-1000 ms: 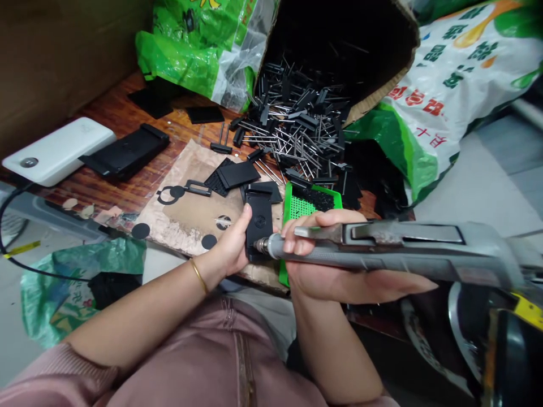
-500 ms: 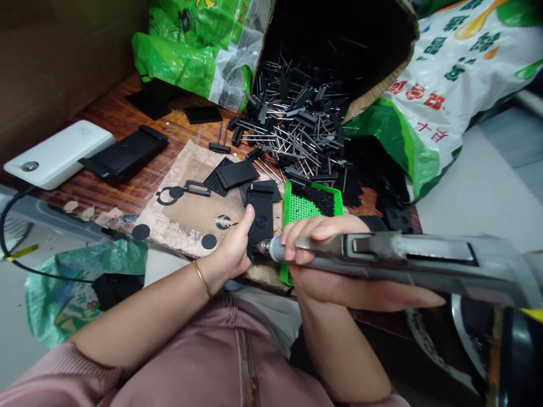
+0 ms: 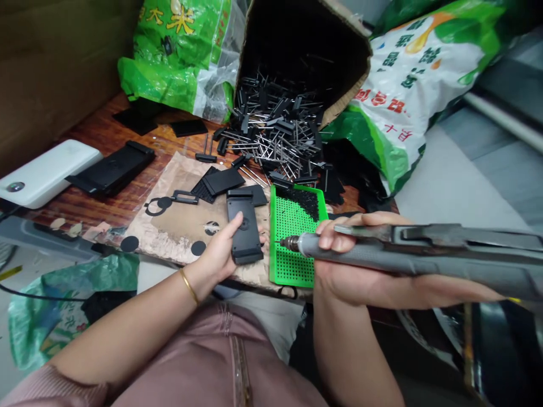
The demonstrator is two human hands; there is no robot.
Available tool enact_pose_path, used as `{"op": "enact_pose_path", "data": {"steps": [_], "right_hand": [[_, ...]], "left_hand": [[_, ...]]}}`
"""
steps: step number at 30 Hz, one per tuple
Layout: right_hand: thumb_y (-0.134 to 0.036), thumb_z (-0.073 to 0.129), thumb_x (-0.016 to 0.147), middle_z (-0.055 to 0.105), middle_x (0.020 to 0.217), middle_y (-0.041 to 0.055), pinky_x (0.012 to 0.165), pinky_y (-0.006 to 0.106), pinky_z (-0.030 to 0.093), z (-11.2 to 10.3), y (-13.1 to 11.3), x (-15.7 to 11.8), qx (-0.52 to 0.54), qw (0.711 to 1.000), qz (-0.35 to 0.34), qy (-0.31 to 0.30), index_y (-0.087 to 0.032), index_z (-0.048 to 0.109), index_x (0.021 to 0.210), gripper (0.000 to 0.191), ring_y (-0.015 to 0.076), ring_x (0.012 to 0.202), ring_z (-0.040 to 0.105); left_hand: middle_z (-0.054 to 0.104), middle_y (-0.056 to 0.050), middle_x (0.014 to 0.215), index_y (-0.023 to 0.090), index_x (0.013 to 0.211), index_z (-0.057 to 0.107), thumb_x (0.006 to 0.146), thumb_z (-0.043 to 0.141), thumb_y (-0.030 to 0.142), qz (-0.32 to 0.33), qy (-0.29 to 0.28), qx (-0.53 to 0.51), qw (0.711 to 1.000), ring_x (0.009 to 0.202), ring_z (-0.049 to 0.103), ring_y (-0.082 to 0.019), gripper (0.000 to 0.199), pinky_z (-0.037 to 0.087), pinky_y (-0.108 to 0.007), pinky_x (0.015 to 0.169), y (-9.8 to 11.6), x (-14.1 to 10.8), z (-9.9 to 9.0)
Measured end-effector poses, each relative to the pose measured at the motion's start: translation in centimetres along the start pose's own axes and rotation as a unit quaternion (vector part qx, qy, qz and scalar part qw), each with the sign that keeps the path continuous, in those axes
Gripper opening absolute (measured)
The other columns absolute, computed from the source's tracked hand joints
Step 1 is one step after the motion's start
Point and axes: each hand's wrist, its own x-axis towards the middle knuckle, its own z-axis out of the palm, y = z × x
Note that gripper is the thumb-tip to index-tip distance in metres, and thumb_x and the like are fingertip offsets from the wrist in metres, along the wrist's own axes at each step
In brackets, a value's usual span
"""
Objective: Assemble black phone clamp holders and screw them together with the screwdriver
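My left hand point(image 3: 218, 249) is closed on a black plastic phone clamp point(image 3: 249, 240). The thumb lies across its face and fingertips show at its right edge. A grey power screwdriver point(image 3: 356, 255) with a long lever is gripped in my right hand point(image 3: 360, 287), the fingers wrapped round its body. Its bit point(image 3: 281, 242) points left, over the holes of a green perforated tray point(image 3: 275, 274). Small black screws point(image 3: 305, 200) are heaped at the tray's far end. Whether a screw sits on the bit is too small to tell.
Beneath the clamp lies worn cardboard point(image 3: 169, 226) with loose black plates point(image 3: 223, 181). Behind, metal-rodded black parts point(image 3: 271, 141) spill from a carton point(image 3: 348, 110). At left are another assembled clamp point(image 3: 114, 169) and a white power bank point(image 3: 51, 169). A printed sack point(image 3: 407, 73) stands at right.
The screwdriver tip has left the clamp's lower edge and moved right, over the green tray. My left hand still holds the clamp. The whole view has shifted somewhat.
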Motion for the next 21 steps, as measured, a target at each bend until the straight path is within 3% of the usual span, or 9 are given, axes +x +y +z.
{"op": "enact_pose_path", "data": {"steps": [2, 5, 9, 12, 14, 15, 16, 18, 21], "right_hand": [[-0.074, 0.039, 0.076, 0.049, 0.051, -0.0049, 0.036, 0.027, 0.037, -0.8, 0.6, 0.0, -0.050, 0.998, -0.032, 0.027, -0.026, 0.063, 0.076, 0.054, 0.0123, 0.035, 0.044], [-0.069, 0.031, 0.082, 0.055, 0.062, -0.0019, 0.042, 0.031, 0.043, -2.5, 1.3, -0.1, -0.134, 0.990, -0.013, 0.036, -0.030, 0.062, 0.086, 0.050, 0.0153, 0.042, 0.050], [-0.055, 0.034, 0.089, 0.064, 0.094, 0.0089, 0.075, 0.045, 0.051, -5.2, 1.2, -1.0, -0.302, 0.952, 0.013, 0.041, -0.025, 0.063, 0.107, 0.046, 0.0266, 0.084, 0.065], [-0.041, 0.054, 0.084, 0.056, 0.119, 0.0105, 0.089, 0.050, 0.047, -6.3, 0.0, -2.8, -0.417, 0.898, -0.103, 0.092, -0.028, 0.051, 0.130, 0.048, 0.0332, 0.112, 0.055], [-0.031, 0.060, 0.080, 0.057, 0.115, 0.0074, 0.078, 0.047, 0.051, -6.1, -0.6, -4.2, -0.430, 0.869, -0.220, 0.106, -0.037, 0.048, 0.133, 0.054, 0.0313, 0.101, 0.060], [-0.027, 0.060, 0.080, 0.060, 0.106, 0.0063, 0.076, 0.046, 0.052, -5.7, -0.6, -4.8, -0.436, 0.869, -0.227, 0.059, -0.038, 0.052, 0.129, 0.051, 0.0297, 0.093, 0.061], [-0.026, 0.060, 0.080, 0.061, 0.102, 0.0061, 0.076, 0.045, 0.053, -5.2, -0.3, -5.2, -0.456, 0.870, -0.178, -0.055, -0.038, 0.051, 0.129, 0.052, 0.0286, 0.092, 0.062], [-0.030, 0.061, 0.080, 0.060, 0.107, 0.0092, 0.081, 0.047, 0.053, -3.6, 0.9, -5.6, -0.478, 0.849, -0.093, -0.206, -0.031, 0.043, 0.136, 0.059, 0.0289, 0.098, 0.061], [-0.043, 0.060, 0.080, 0.055, 0.121, 0.0151, 0.090, 0.051, 0.051, -1.3, 3.8, -5.4, -0.504, 0.807, 0.009, -0.306, -0.021, 0.033, 0.142, 0.071, 0.0310, 0.110, 0.057]], "left_hand": [[0.072, -0.015, 0.077, 0.005, 0.100, 0.064, 0.094, 0.039, 0.035, -0.004, 0.006, 0.021, 1.000, 0.064, 0.069, -0.022, 0.039, 0.056, -0.032, 0.062, 0.3, -0.5, 0.3], [0.072, -0.018, 0.084, 0.004, 0.113, 0.059, 0.094, 0.037, 0.036, -0.003, -0.030, 0.029, 0.999, 0.073, 0.070, -0.025, 0.044, 0.055, -0.037, 0.070, 0.6, -0.9, 0.9], [0.071, -0.015, 0.089, 0.008, 0.119, 0.058, 0.094, 0.032, 0.050, 0.016, -0.077, 0.011, 0.997, 0.072, 0.068, -0.023, 0.055, 0.054, -0.038, 0.072, 0.6, -0.4, 1.7], [0.070, -0.014, 0.097, 0.012, 0.119, 0.059, 0.092, 0.028, 0.058, 0.041, -0.071, 0.001, 0.997, 0.077, 0.068, -0.022, 0.062, 0.053, -0.036, 0.071, 0.2, 0.0, 1.8], [0.069, -0.014, 0.103, 0.014, 0.118, 0.059, 0.093, 0.028, 0.057, 0.056, -0.064, -0.010, 0.996, 0.084, 0.067, -0.022, 0.059, 0.053, -0.036, 0.074, -0.4, 0.0, 1.8], [0.069, -0.013, 0.104, 0.014, 0.117, 0.060, 0.093, 0.029, 0.056, 0.063, -0.063, -0.016, 0.996, 0.089, 0.067, -0.022, 0.057, 0.052, -0.035, 0.077, -0.7, 0.0, 1.8], [0.069, -0.013, 0.105, 0.014, 0.116, 0.062, 0.093, 0.030, 0.056, 0.071, -0.064, -0.023, 0.995, 0.094, 0.066, -0.023, 0.057, 0.051, -0.036, 0.081, -1.1, -0.1, 1.9], [0.070, -0.013, 0.104, 0.013, 0.112, 0.064, 0.092, 0.033, 0.057, 0.092, -0.076, -0.037, 0.992, 0.103, 0.063, -0.024, 0.057, 0.048, -0.037, 0.090, -1.7, -0.2, 1.9], [0.069, -0.013, 0.110, 0.014, 0.113, 0.065, 0.090, 0.041, 0.054, 0.142, -0.102, -0.057, 0.983, 0.111, 0.060, -0.027, 0.052, 0.043, -0.040, 0.099, -1.9, -0.5, 1.4]]}}
